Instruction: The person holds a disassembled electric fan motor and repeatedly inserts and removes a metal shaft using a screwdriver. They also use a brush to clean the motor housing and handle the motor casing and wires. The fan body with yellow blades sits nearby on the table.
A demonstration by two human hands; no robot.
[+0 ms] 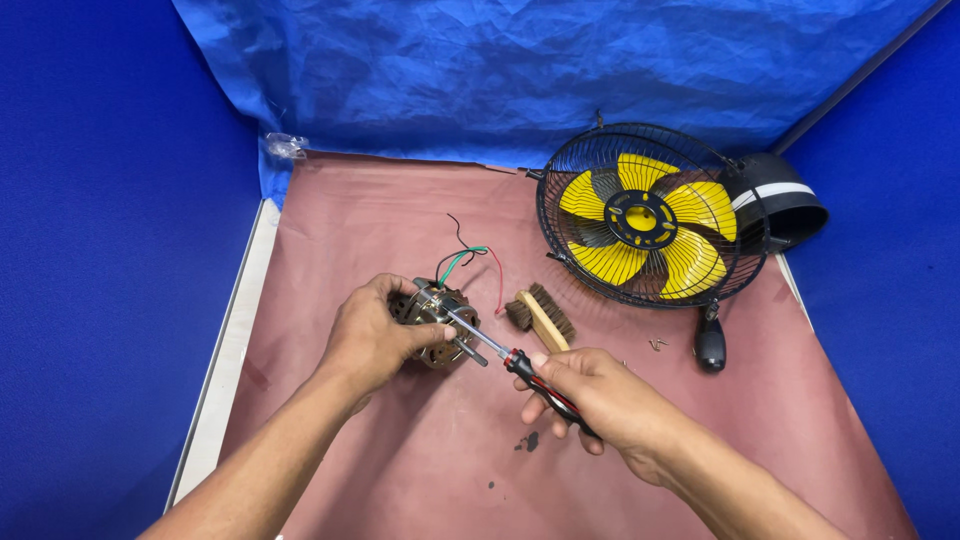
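Left hand (372, 338), just left of the frame's centre, curled around a small electric motor (437, 322), fingers wrapped over its near and left side, thumb laid across the front face. Motor lifted a little above the reddish-brown mat (400, 470), bare metal casing showing to the right of the knuckles, short shaft poking out toward lower right. Thin wires (470, 258), black, green and red, trailing up and right from the motor's top toward mid-frame.

Right hand (600, 400), right of centre and lower, closed in a firm grip on the red-and-black handle of a screwdriver (500, 350). Handle buried in the palm, only its front end showing beyond the index finger and thumb. Steel shank running up and left from the fist, tip resting at the top of the motor, close beside the left thumb. Both hands near each other, joined only by tool and motor.

Just above the right hand, on the mat, a wooden-backed brush (542, 315) with dark bristles, lying aslant. Upper right of the frame: a fan (650, 215) with yellow blades inside a black wire cage, tipped back against a black housing. Below the cage, a small black knob-like part (709, 345) and a few loose screws (657, 344). Some dark specks on the mat below the screwdriver handle. Blue sheeting (120, 200) on all sides.
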